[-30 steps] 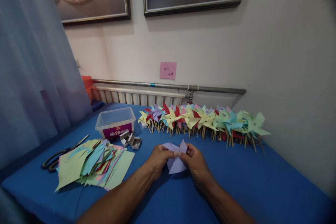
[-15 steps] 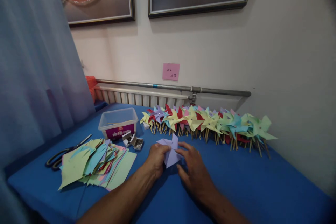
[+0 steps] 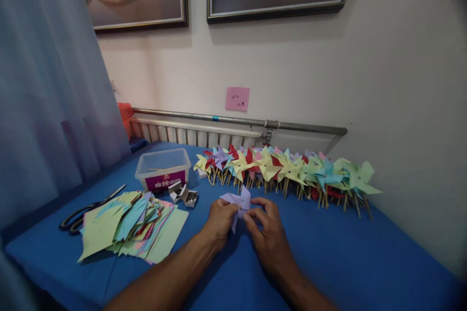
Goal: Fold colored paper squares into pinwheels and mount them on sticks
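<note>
A purple paper pinwheel [image 3: 244, 198] is held just above the blue-covered table, some of its corners folded towards the centre. My left hand [image 3: 220, 222] pinches it near the middle, thumb on top. At its lower right, the thumb and fingertips of my right hand [image 3: 268, 233] close on a corner of the same paper. My fingers partly cover the pinwheel's centre. Beyond my hands, two small open boxes of metal pins [image 3: 183, 194] sit on the cloth. To the left lies a loose pile of coloured paper sheets [image 3: 131, 226].
Many finished pinwheels on sticks [image 3: 288, 170] lie in a row at the back. A clear plastic tub [image 3: 163, 167] holds a few sticks. Black-handled scissors [image 3: 91, 209] rest beside the paper. A metal pipe [image 3: 233, 120] runs along the wall, and a curtain [image 3: 54, 82] hangs left.
My right hand has gone from open fingers beside the pinwheel to a pinch on its lower right. The right-hand paper has folded inwards. The view has shifted slightly.
</note>
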The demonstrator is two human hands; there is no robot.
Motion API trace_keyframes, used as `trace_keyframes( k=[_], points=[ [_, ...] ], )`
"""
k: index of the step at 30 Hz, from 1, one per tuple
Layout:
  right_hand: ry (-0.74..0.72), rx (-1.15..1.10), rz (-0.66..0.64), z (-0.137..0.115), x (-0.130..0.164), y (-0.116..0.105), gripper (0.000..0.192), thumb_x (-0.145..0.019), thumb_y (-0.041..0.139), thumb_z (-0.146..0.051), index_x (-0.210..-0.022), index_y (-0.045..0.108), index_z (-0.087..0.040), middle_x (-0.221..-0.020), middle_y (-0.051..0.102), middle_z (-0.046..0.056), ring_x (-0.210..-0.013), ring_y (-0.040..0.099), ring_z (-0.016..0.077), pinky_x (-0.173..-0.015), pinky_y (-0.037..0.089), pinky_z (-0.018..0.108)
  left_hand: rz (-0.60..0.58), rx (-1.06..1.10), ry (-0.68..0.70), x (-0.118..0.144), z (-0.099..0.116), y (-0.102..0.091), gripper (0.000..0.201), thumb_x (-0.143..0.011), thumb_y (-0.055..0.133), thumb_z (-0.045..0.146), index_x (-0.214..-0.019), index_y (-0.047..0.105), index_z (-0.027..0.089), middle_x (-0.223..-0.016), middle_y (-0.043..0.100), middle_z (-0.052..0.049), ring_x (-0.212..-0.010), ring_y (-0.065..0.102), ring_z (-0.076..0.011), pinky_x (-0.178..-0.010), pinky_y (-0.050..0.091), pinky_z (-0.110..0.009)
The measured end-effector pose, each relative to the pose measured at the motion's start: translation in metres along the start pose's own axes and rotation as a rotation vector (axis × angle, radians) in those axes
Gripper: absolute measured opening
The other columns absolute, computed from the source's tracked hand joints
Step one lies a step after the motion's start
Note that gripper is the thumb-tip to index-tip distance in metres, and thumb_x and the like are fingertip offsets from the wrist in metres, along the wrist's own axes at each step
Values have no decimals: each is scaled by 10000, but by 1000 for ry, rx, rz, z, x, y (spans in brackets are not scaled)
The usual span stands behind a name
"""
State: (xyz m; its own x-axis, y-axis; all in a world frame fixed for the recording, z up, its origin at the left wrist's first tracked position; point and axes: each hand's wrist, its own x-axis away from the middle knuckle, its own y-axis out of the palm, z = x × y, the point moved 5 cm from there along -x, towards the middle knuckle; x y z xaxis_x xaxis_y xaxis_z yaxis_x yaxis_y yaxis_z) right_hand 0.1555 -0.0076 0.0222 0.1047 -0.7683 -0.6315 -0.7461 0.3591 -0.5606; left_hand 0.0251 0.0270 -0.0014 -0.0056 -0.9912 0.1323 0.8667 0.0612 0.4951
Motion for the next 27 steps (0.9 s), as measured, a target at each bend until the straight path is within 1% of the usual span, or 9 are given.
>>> trace_keyframes(
  k=[2,4,7,11,18,21,27],
  points=[
    [132,-75,-13,8,-1,3,284,-931,551,-446,-799,709,-249,-1171,593,102,-1128,565,293,-961,463,460,17,-21,13,1,1,0,183,-508,757,194,-655,678,117,-553,635,-9,-507,535,-108,-499,370,-217],
    [224,-121,-13,14,-3,4,291,-892,576,-461,-739,696,-244,-1157,602,106,-1135,559,307,-970,449,466,10,-33,18,1,1,1,181,-503,751,194,-651,687,112,-548,639,-18,-504,539,-116,-500,377,-222],
    [309,-161,-2,19,-4,6,288,-842,596,-453,-663,668,-239,-1165,617,112,-1148,553,316,-1006,413,471,-9,-24,21,0,0,2,196,-501,744,204,-664,704,103,-579,666,-37,-528,563,-128,-525,412,-230],
    [383,-205,-16,24,-4,8,287,-796,607,-436,-591,632,-237,-1168,636,122,-1146,560,318,-1028,387,459,19,-30,15,-2,-2,0,220,-487,739,205,-677,719,97,-614,687,-46,-534,571,-130,-530,425,-233],
    [427,-215,-12,28,-6,8,280,-765,617,-429,-556,617,-242,-1148,658,123,-1131,564,316,-1022,380,441,-6,-28,-1,-2,-3,2,192,-482,720,190,-648,713,94,-583,667,-42,-526,567,-128,-526,422,-229],
    [412,-206,-29,26,-6,8,281,-768,613,-425,-554,605,-243,-1156,653,120,-1140,553,310,-1008,385,434,2,-51,-4,-2,-5,0,209,-487,723,188,-671,722,87,-599,674,-46,-516,555,-119,-518,411,-225],
    [358,-207,-100,26,-10,7,295,-784,609,-449,-579,628,-239,-1175,638,114,-1161,533,301,-996,395,423,-45,-47,-14,-4,-7,1,252,-494,731,197,-719,744,85,-638,698,-57,-534,575,-128,-528,422,-229]
  ],
)
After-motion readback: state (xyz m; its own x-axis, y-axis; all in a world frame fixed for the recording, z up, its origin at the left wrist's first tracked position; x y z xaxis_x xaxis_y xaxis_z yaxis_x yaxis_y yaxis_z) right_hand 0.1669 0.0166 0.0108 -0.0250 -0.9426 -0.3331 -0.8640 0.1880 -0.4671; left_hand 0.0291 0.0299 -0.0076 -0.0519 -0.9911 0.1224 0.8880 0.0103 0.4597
